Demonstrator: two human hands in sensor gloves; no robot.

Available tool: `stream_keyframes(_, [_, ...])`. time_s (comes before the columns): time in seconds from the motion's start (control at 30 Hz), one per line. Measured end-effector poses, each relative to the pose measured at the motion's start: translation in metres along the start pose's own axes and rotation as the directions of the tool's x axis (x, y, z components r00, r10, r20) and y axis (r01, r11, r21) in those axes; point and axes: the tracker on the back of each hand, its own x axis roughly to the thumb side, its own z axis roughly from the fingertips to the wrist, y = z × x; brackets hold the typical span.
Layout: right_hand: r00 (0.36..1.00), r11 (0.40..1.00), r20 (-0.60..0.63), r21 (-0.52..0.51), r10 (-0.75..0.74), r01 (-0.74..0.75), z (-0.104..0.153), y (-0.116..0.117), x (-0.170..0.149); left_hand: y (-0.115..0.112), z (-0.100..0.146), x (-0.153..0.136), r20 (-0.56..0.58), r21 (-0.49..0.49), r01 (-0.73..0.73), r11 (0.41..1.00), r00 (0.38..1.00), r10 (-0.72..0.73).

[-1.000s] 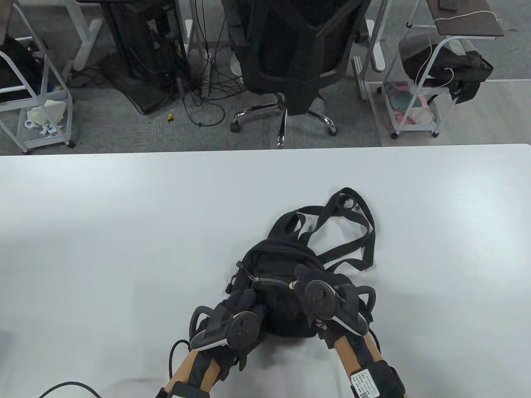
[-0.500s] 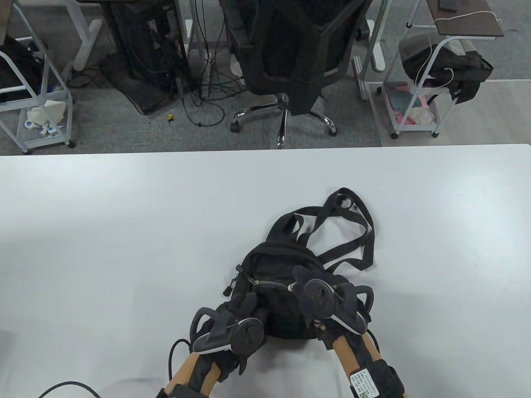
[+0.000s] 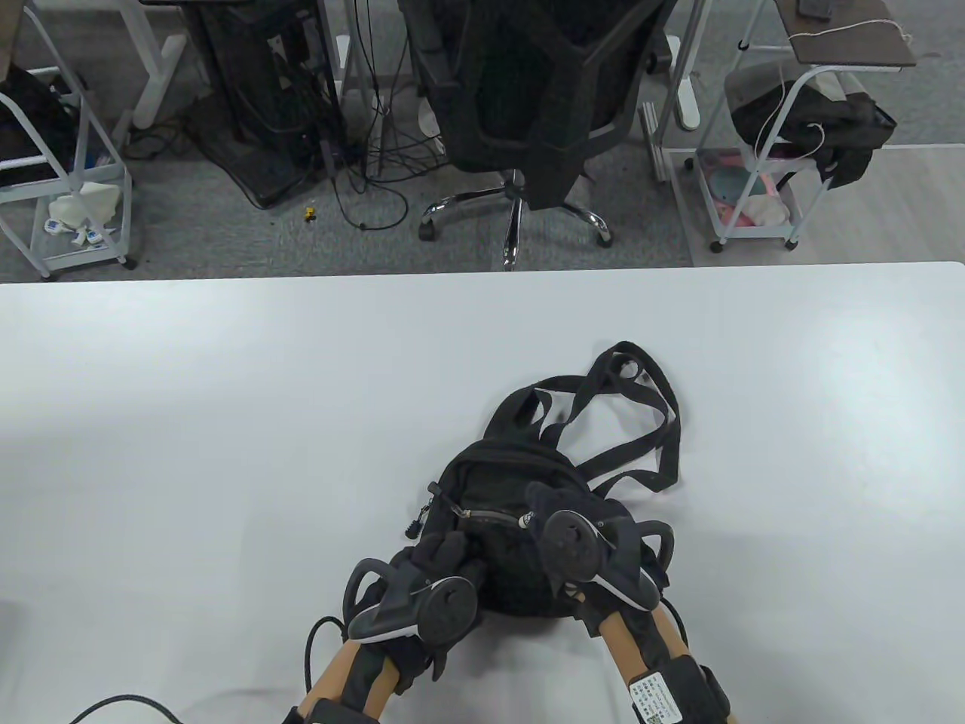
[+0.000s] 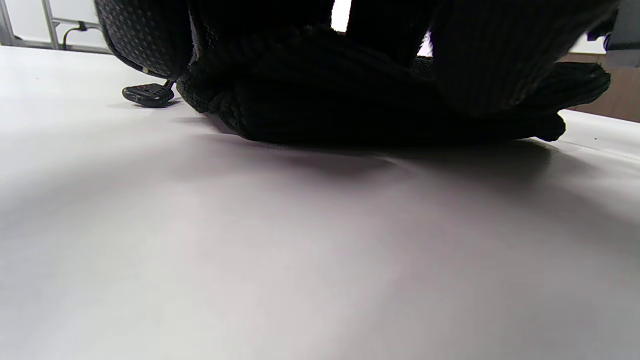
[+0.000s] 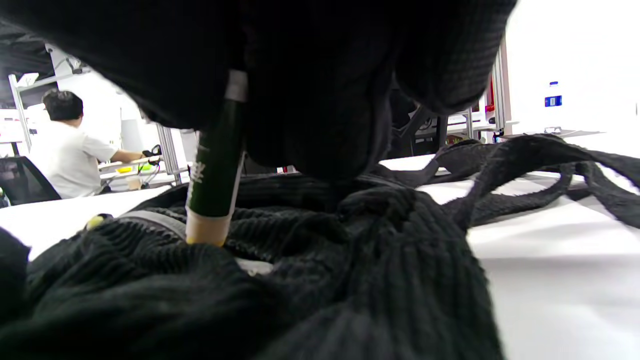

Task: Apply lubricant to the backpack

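A small black backpack [image 3: 501,471] lies on the white table [image 3: 226,422], its straps [image 3: 641,411] spread to the far right. My right hand [image 3: 562,516] grips a dark green lubricant stick [image 5: 215,170]; its pale tip [image 5: 206,234] presses on the grey zipper [image 3: 490,516] of the front pocket. The stick's white end shows in the table view [image 3: 525,518]. My left hand [image 3: 445,550] holds the backpack's near left side; the left wrist view shows its fingers [image 4: 480,55] on the dark fabric [image 4: 350,100]. A zipper pull [image 4: 148,94] lies on the table.
The table's far edge [image 3: 482,271] runs across the view. Beyond it stand an office chair [image 3: 528,98], wire carts [image 3: 761,173] and cables on the floor. A cable [image 3: 121,705] trails from my left arm at the near edge.
My right hand has drawn the stick a little to the left along the zipper. My left hand has shifted slightly back on the backpack's side.
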Motion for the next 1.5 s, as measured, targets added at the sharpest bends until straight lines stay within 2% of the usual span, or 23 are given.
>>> stream_keyframes(0.17, [0.998,0.997,-0.001,0.012,0.07,-0.07,0.002,-0.004,-0.004,-0.001,0.0,0.001,0.002,-0.002,0.012,1.0,1.0,-0.012])
stream_keyframes(0.37, [0.999,0.999,0.039,-0.043,0.007,-0.005,0.002,0.0,0.012,0.0,0.0,0.001,0.005,-0.003,0.02,1.0,1.0,-0.02])
stream_keyframes(0.63, [0.993,0.993,0.041,-0.013,0.115,-0.114,0.005,-0.003,0.007,-0.001,0.0,0.001,0.001,-0.002,0.015,1.0,1.0,-0.015])
stream_keyframes(0.73, [0.992,0.993,0.044,-0.022,0.119,-0.119,0.003,-0.002,0.011,-0.001,-0.001,0.002,0.004,-0.001,0.015,1.0,1.0,-0.015])
stream_keyframes(0.83, [0.997,0.997,0.049,-0.051,0.052,-0.049,0.002,0.0,0.018,-0.001,-0.003,0.003,0.01,-0.004,0.031,0.999,0.999,-0.031])
stream_keyframes(1.07, [0.989,0.99,0.051,-0.042,0.139,-0.137,0.005,0.0,0.017,-0.001,-0.004,0.01,0.026,-0.002,0.078,0.997,0.997,-0.078])
stream_keyframes(1.27, [0.991,0.991,0.026,0.021,0.133,-0.133,-0.011,0.002,0.036,-0.001,-0.003,0.009,0.023,-0.011,0.034,0.999,0.999,-0.034])
stream_keyframes(1.33, [0.984,0.984,0.03,0.014,0.177,-0.177,-0.016,0.003,0.04,0.0,-0.003,0.007,0.022,-0.015,0.043,0.999,0.999,-0.043])
stream_keyframes(1.5, [0.988,0.989,0.037,0.015,0.147,-0.148,-0.016,0.001,0.039,0.001,0.0,0.002,0.018,-0.031,0.007,1.0,1.0,-0.006])
